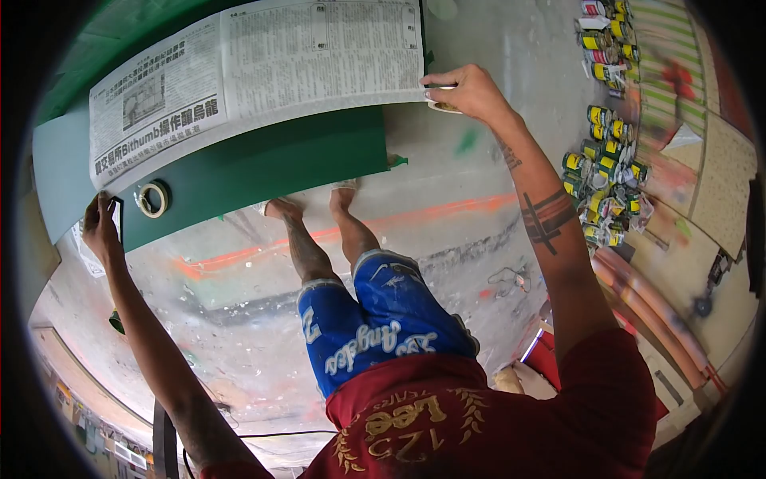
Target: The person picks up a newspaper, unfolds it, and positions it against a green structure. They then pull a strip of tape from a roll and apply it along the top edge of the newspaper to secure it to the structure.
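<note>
A wide newspaper sheet [263, 68] lies over the far part of a green board [303, 152]. Its lower left corner is pinched by my left hand [100, 226], with a thin dark object beside the fingers. At the lower right corner my right hand [467, 92] has its fingers closed on the paper edge, and a roll of tape hangs partly hidden under that hand. Another roll of tape [152, 199] rests on the green board, just right of my left hand.
Many cans [606, 168] stand in clusters on the floor at the right. Long rolls [650, 307] lie at the lower right near a red box [544, 357]. My bare feet are on the paint-marked floor [447, 239], close to the board's near edge.
</note>
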Available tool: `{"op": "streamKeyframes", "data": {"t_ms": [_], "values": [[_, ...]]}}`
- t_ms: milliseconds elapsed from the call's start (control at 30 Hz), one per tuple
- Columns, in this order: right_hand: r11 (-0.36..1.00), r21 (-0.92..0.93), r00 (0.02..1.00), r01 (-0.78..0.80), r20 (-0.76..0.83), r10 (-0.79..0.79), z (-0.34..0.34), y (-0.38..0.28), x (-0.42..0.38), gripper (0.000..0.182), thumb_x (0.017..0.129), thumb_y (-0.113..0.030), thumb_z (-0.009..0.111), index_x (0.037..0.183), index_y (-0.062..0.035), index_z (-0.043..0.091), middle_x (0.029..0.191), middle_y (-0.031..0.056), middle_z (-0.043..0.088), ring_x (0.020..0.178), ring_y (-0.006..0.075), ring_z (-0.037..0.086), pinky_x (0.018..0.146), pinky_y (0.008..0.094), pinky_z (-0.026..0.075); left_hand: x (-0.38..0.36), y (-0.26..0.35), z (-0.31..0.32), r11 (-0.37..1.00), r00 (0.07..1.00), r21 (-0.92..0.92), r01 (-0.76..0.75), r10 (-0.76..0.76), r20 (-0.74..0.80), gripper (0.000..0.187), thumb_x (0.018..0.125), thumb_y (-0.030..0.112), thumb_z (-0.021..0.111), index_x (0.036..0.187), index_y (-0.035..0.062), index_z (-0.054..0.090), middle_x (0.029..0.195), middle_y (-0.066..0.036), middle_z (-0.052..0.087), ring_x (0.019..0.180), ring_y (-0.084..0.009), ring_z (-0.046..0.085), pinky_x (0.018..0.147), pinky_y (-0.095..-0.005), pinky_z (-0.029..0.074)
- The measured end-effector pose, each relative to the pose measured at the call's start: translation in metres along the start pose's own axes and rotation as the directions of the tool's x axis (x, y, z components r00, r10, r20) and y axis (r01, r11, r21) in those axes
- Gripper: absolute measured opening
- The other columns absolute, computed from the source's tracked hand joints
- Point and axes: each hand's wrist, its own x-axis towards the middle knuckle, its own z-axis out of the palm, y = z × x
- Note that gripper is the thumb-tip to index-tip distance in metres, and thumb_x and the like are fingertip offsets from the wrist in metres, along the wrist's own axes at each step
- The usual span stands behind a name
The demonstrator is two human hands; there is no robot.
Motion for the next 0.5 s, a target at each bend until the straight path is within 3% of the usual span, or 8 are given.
{"op": "streamKeyframes", "data": {"t_ms": [500], "values": [[1.0, -0.022, 1.0, 0.005, -0.013, -0.006, 0.0032, 0.0031, 0.0031, 0.033, 0.081, -0.024, 0.084, 0.114, -0.02, 0.082, 0.083, 0.0118, 0.078, 0.07, 0.0188, 0.069, 0.077, 0.0325, 0.057, 0.0025, 0.0006, -0.0014, 1.0, 1.0, 0.02, 0.019, -0.019, -0.003, 0.038, 0.102, 0.019, 0.071, 0.125, -0.0108, 0.067, 0.114, -0.017, 0.073, 0.105, -0.0213, 0.071, 0.096, -0.0352, 0.061]]}}
